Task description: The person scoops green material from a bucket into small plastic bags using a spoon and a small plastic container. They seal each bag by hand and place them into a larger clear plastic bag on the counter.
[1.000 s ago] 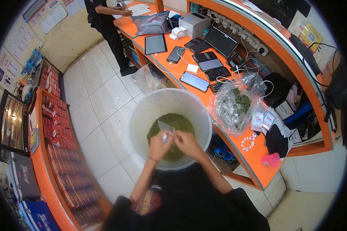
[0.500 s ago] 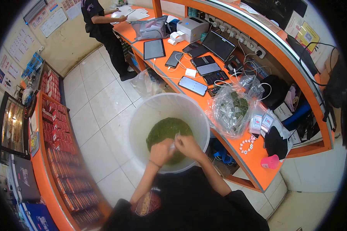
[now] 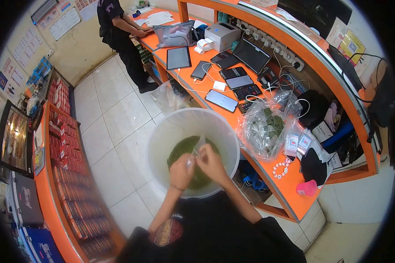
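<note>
Both my hands are together above a large translucent white tub (image 3: 162, 127). Chopped green material (image 3: 182, 149) lies in its bottom; its kind is not clear. My left hand (image 3: 182, 172) is closed, with a bit of clear plastic showing at its fingers. My right hand (image 3: 210, 163) pinches the same clear plastic bag (image 3: 201, 143), which sticks up beyond the fingers. The bag is small, and what is in it cannot be made out.
Along the right runs an orange counter (image 3: 267, 173) with a large clear bag of green leaves (image 3: 272, 125), phones (image 3: 221, 100), a laptop (image 3: 251, 55), a label printer (image 3: 222, 35) and a pink cup (image 3: 307, 188). Another person (image 3: 123, 39) stands at its far end. Shelves (image 3: 81, 210) line the left.
My hands have shifted slightly and drawn close together, and more of the plastic bag shows above them. The other person has lowered their hands to the counter.
</note>
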A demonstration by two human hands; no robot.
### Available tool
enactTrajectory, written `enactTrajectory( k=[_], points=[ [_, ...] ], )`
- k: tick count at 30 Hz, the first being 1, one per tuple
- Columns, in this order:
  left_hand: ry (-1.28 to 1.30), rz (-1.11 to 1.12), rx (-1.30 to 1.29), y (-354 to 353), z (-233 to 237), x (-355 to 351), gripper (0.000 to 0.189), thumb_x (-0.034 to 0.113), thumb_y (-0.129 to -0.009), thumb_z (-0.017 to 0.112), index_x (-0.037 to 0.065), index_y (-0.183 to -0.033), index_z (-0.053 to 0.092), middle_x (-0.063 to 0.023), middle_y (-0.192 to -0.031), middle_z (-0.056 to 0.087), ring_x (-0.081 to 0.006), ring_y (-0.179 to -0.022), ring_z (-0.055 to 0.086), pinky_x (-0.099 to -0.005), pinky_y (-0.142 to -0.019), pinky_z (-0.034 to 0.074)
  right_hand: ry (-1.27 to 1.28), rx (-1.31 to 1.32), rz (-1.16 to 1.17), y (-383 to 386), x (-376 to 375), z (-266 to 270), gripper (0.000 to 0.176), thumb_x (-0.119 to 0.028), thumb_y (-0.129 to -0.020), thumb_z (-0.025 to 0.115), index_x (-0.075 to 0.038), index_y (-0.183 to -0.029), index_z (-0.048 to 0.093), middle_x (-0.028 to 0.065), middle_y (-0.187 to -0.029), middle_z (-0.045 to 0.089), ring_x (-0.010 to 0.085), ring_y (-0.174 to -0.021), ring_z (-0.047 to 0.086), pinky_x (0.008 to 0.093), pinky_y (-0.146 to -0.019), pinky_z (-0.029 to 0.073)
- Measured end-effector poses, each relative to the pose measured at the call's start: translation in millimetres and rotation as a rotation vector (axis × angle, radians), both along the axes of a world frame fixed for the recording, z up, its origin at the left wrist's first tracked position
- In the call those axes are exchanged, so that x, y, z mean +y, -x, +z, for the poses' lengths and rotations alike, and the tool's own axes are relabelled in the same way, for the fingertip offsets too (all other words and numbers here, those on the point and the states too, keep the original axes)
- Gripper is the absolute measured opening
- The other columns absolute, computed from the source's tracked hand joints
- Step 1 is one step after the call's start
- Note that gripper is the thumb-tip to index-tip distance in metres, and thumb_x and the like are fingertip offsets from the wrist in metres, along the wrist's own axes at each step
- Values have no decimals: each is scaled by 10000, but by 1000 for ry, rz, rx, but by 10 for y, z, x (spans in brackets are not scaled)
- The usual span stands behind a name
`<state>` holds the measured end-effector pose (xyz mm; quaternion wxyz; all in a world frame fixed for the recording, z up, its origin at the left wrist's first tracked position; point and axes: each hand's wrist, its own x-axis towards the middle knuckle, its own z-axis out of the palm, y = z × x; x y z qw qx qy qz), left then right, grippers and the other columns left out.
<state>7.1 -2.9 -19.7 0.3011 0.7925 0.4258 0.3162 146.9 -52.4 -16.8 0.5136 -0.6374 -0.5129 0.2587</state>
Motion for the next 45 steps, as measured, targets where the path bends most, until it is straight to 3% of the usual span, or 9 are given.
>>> enactTrajectory(
  k=[3,5,10,20,23,26,35,37,45],
  points=[
    [191,-32,-125,-14,-16,35,204,199,-909,627,56,-1055,617,-150,-989,673,-355,-842,660,-401,-708,518,-88,17,18,25,-21,34,269,-45,-868,623,-34,-1071,447,91,-687,574,185,-572,574,340,-548,451],
    [287,96,-507,-65,31,56,307,130,-908,622,98,-1192,508,-2,-715,537,-99,-576,480,-276,-558,442,-120,158,-215,94,-27,45,222,-45,-901,577,-27,-1089,461,70,-730,578,155,-631,570,337,-584,453],
    [1107,199,-1354,-321,179,-78,181,95,-894,624,127,-1005,485,-6,-847,529,-88,-777,555,-246,-687,463,-134,507,-498,360,24,-77,204,-88,-963,500,18,-1136,474,109,-867,583,164,-763,557,333,-707,467],
    [1163,218,-1017,-367,236,-371,198,211,-930,653,121,-1048,522,19,-855,542,-73,-748,533,-231,-631,434,-252,204,-447,287,36,65,150,-81,-938,547,-6,-1056,492,149,-848,616,261,-743,611,350,-680,477],
    [239,25,-480,-196,145,-87,250,202,-857,748,72,-1019,610,31,-688,555,-52,-617,479,-226,-567,411,-240,100,-291,186,4,102,171,-37,-911,570,-12,-1059,489,143,-829,617,250,-696,605,355,-634,472],
    [119,30,-317,-138,333,-7,268,191,-803,799,44,-968,647,24,-698,584,-37,-651,505,-222,-579,426,-273,12,-124,192,-6,114,199,-19,-896,586,-31,-1066,484,140,-760,600,211,-599,574,345,-552,444],
    [277,-141,-343,60,229,224,196,134,-821,754,28,-947,649,5,-717,622,-65,-659,549,-239,-615,461,-172,20,13,109,-16,69,185,-30,-903,581,-32,-1069,499,86,-656,543,144,-525,517,303,-509,400],
    [254,-38,-117,92,421,221,170,155,-792,739,42,-872,641,-118,-803,676,-195,-737,661,-312,-698,515,-135,65,120,132,-31,55,172,-29,-904,576,-34,-1059,502,89,-640,533,144,-528,516,303,-510,401],
    [-110,-145,-95,87,298,258,296,106,-755,743,71,-1031,644,-121,-1141,658,-286,-998,661,-364,-821,524,-103,26,-76,19,43,93,240,-1,-849,585,-43,-1069,500,75,-608,480,136,-519,478,295,-525,395]
  ],
)
